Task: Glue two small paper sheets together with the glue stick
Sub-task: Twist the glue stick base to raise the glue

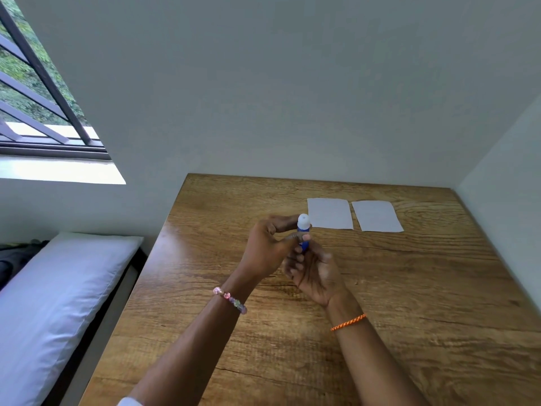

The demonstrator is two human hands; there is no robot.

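Observation:
A blue glue stick [303, 232] with a white cap stands upright between both hands above the middle of the wooden table [409, 303]. My right hand [314, 271] wraps around its lower blue body. My left hand [270, 247] pinches the stick near the white cap with thumb and fingers. Two small white paper sheets lie flat side by side beyond the hands: the left sheet [330, 213] just right of the cap, the right sheet [377, 215] beside it, a narrow gap between them.
The table stands in a corner, with walls close behind it and on its right. A bed with a white pillow [49, 303] lies left of the table. A barred window [38, 92] is at the upper left.

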